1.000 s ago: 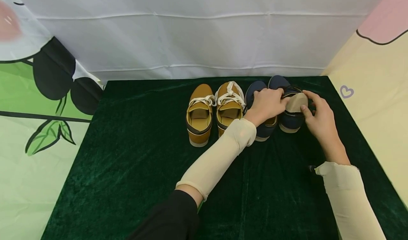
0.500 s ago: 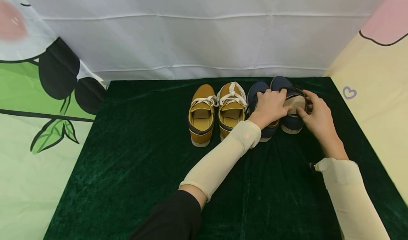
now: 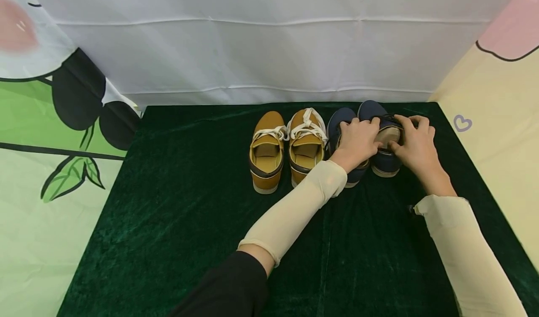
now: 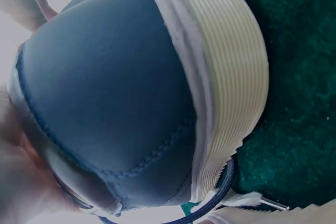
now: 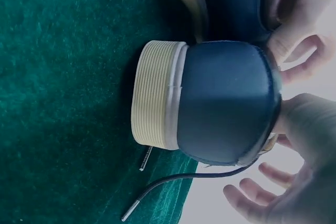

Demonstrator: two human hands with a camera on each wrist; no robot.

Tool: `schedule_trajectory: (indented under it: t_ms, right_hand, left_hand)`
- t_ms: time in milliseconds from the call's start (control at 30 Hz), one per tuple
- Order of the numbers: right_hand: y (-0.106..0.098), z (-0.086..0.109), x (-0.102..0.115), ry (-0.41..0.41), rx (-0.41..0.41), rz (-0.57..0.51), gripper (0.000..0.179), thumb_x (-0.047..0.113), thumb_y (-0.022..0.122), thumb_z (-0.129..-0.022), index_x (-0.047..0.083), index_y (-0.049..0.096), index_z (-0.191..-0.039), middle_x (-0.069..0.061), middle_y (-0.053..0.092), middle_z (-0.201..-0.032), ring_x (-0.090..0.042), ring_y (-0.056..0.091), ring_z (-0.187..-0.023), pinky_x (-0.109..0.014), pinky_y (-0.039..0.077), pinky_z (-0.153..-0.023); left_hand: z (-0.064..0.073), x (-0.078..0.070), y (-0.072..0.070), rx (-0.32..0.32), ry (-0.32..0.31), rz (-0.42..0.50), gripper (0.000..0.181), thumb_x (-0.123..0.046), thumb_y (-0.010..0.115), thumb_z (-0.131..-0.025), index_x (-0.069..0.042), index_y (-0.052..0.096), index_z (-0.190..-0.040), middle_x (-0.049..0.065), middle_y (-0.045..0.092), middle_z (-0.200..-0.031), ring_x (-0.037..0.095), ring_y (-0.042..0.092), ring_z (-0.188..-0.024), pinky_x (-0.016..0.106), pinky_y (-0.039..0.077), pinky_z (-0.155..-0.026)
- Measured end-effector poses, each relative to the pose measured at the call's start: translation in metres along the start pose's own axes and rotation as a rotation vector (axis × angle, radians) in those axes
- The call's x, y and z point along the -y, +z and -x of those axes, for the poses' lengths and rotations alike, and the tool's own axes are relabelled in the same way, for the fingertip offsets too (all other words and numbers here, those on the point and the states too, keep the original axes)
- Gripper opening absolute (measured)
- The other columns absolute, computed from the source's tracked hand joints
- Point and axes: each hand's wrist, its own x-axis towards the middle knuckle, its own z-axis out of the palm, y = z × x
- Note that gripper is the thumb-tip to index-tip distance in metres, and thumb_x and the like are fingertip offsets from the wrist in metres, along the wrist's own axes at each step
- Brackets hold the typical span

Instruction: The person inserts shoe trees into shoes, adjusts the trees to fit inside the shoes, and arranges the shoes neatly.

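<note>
Two navy lace-up shoes stand side by side on the right: the left one [image 3: 342, 116] and the right one [image 3: 372, 110]. Inside the right shoe shows a beige insole [image 3: 388, 137]. My left hand [image 3: 357, 138] lies across the left shoe and holds the right shoe's near collar with thumb and finger. From the other side my right hand [image 3: 418, 146] reaches its thumb into the opening, touching the insole; its other fingers spread loosely outside. In the right wrist view the right shoe's navy heel [image 5: 228, 100] faces the camera, with a dark lace [image 5: 184, 178] hanging beside it.
Two tan shoes with white laces, the left one [image 3: 267, 174] and the right one [image 3: 304, 155], stand to the left of the navy pair. Dark green cloth [image 3: 189, 214] covers the table. A white curtain [image 3: 252, 55] hangs behind; printed sheets [image 3: 501, 134] flank the sides.
The insole's raised heel end has sunk down into the right navy shoe. My right hand has moved slightly forward and its fingers have loosened. My left hand stays nearly in place.
</note>
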Motion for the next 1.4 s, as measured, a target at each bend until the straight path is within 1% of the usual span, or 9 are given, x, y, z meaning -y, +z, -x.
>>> schedule_trajectory:
  t_ms: [133, 333, 400, 633, 800, 933, 1100, 1200, 1400]
  right_hand:
    - [0.002, -0.007, 0.000, 0.000, 0.013, 0.040, 0.075, 0.011, 0.065, -0.097, 0.008, 0.029, -0.163, -0.038, 0.020, -0.161, -0.064, 0.027, -0.135, -0.080, 0.036, -0.098]
    - [0.004, -0.017, 0.000, 0.025, 0.061, 0.073, 0.081, 0.012, 0.063, -0.097, 0.007, 0.019, -0.166, -0.038, 0.022, -0.162, -0.065, 0.028, -0.139, -0.080, 0.036, -0.100]
    - [0.005, -0.020, -0.001, 0.027, 0.069, 0.082, 0.081, 0.012, 0.062, -0.097, 0.006, 0.018, -0.166, -0.040, 0.025, -0.160, -0.064, 0.030, -0.138, -0.079, 0.038, -0.098]
    - [0.006, -0.029, 0.000, 0.012, 0.068, 0.119, 0.069, 0.012, 0.063, -0.097, -0.001, 0.031, -0.157, -0.042, 0.039, -0.145, -0.060, 0.046, -0.118, -0.074, 0.045, -0.087]
    - [0.006, -0.031, 0.002, 0.016, 0.043, 0.155, 0.060, 0.014, 0.063, -0.097, -0.001, 0.038, -0.149, -0.039, 0.044, -0.136, -0.057, 0.051, -0.108, -0.072, 0.047, -0.080]
    - [0.002, -0.032, 0.002, 0.008, 0.051, 0.174, 0.058, 0.015, 0.063, -0.097, -0.001, 0.040, -0.148, -0.038, 0.046, -0.135, -0.057, 0.053, -0.107, -0.073, 0.047, -0.083]
    - [-0.005, -0.035, 0.001, -0.017, 0.132, 0.187, 0.060, 0.019, 0.062, -0.099, 0.000, 0.040, -0.151, -0.038, 0.046, -0.140, -0.056, 0.052, -0.113, -0.073, 0.046, -0.089]
    - [-0.005, -0.037, 0.000, -0.017, 0.158, 0.199, 0.060, 0.022, 0.060, -0.100, 0.001, 0.040, -0.153, -0.038, 0.046, -0.142, -0.056, 0.051, -0.114, -0.073, 0.046, -0.090]
    - [0.001, -0.039, 0.000, -0.022, 0.119, 0.222, 0.059, 0.024, 0.060, -0.101, 0.000, 0.043, -0.152, -0.038, 0.050, -0.140, -0.057, 0.054, -0.111, -0.073, 0.047, -0.087]
  left_hand:
    - [0.001, -0.001, -0.001, 0.010, 0.008, -0.010, 0.064, -0.061, 0.061, -0.098, -0.033, 0.045, -0.153, -0.012, 0.065, -0.142, 0.019, 0.059, -0.128, 0.047, 0.045, -0.108]
    - [0.002, -0.003, -0.001, 0.019, 0.028, -0.017, 0.064, -0.060, 0.061, -0.099, -0.033, 0.044, -0.154, -0.012, 0.064, -0.144, 0.019, 0.059, -0.128, 0.047, 0.045, -0.108]
    - [0.002, -0.004, -0.001, 0.020, 0.031, -0.015, 0.064, -0.059, 0.061, -0.099, -0.033, 0.044, -0.155, -0.012, 0.063, -0.145, 0.018, 0.058, -0.128, 0.047, 0.045, -0.108]
    - [0.001, -0.003, 0.000, 0.011, 0.028, -0.012, 0.062, -0.060, 0.063, -0.098, -0.034, 0.047, -0.152, -0.011, 0.065, -0.143, 0.018, 0.059, -0.125, 0.047, 0.046, -0.106]
    - [0.001, -0.002, -0.002, 0.014, 0.035, -0.007, 0.058, -0.058, 0.063, -0.099, -0.033, 0.048, -0.149, -0.011, 0.065, -0.142, 0.018, 0.059, -0.125, 0.047, 0.046, -0.105]
    - [0.000, -0.003, -0.004, 0.020, 0.037, -0.008, 0.058, -0.059, 0.062, -0.099, -0.033, 0.048, -0.149, -0.011, 0.065, -0.142, 0.019, 0.058, -0.126, 0.047, 0.045, -0.106]
    - [0.000, -0.002, -0.004, 0.028, 0.033, -0.010, 0.060, -0.060, 0.062, -0.098, -0.034, 0.047, -0.150, -0.012, 0.064, -0.143, 0.019, 0.058, -0.127, 0.048, 0.045, -0.108]
    - [0.001, -0.002, -0.003, 0.028, 0.036, -0.011, 0.061, -0.061, 0.062, -0.098, -0.034, 0.047, -0.150, -0.012, 0.064, -0.143, 0.019, 0.058, -0.128, 0.048, 0.045, -0.109]
    - [0.001, 0.000, -0.002, 0.036, 0.030, -0.020, 0.061, -0.061, 0.061, -0.098, -0.035, 0.046, -0.151, -0.013, 0.065, -0.142, 0.018, 0.058, -0.126, 0.047, 0.045, -0.108]
